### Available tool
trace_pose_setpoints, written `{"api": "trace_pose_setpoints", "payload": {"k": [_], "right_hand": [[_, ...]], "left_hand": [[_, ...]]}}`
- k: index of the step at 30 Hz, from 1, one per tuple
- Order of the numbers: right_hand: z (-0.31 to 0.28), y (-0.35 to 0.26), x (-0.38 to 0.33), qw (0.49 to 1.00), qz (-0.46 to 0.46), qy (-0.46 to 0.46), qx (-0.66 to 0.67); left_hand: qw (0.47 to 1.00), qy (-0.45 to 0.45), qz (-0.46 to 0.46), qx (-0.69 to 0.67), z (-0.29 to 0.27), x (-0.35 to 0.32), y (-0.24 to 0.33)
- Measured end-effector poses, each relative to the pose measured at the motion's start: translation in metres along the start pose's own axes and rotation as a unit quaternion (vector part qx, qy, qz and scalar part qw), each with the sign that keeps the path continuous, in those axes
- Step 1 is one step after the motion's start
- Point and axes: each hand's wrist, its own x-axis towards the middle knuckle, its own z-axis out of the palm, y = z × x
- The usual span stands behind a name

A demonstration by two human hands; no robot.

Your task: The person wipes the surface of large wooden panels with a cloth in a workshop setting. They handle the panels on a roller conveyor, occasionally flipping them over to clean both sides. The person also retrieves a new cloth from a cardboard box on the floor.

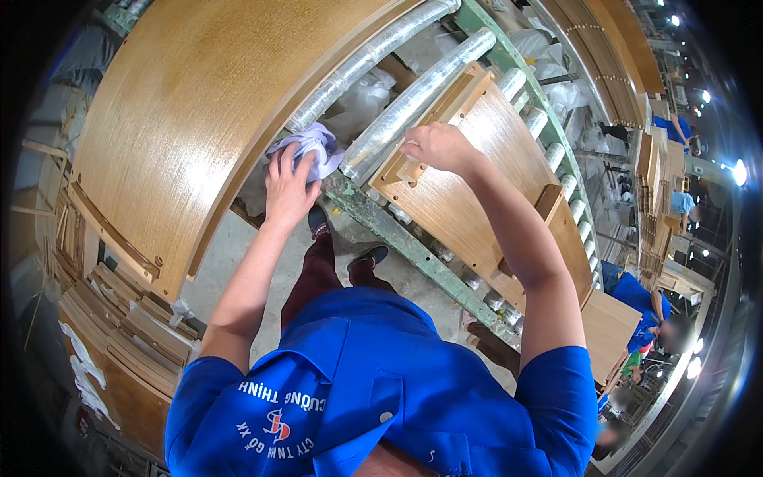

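Note:
My left hand [291, 189] has its fingers bent over a bunched lavender cloth [319, 153], gripping it beside the edge of a large curved wooden panel [183, 103]. To the right, my right hand [442, 148] is closed, its fingers curled just over a wooden rail [409, 171] along the near left edge of a smaller wooden panel [477, 179]. Whatever lies inside those fingers is hidden. The smaller panel has a glossy face with dark holes near its edges, and it lies on a roller conveyor.
The conveyor's green frame [397, 230] runs diagonally ahead of me, with plastic-wrapped rollers [429, 87]. Stacked wooden parts [131, 318] stand at lower left. Curved panels [608, 48] are piled at the upper right. Other people in blue [636, 302] are at far right.

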Motion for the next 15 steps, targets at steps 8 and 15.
{"api": "trace_pose_setpoints", "payload": {"k": [8, 15], "right_hand": [[-0.03, 0.068, 0.033, 0.993, -0.008, 0.029, -0.111], [-0.07, 0.125, 0.062, 0.972, 0.159, 0.072, -0.154]], "left_hand": [[0.999, -0.016, 0.007, -0.033, 0.0, 0.027, -0.012], [0.996, 0.031, 0.03, -0.081, 0.009, 0.064, -0.002]]}}
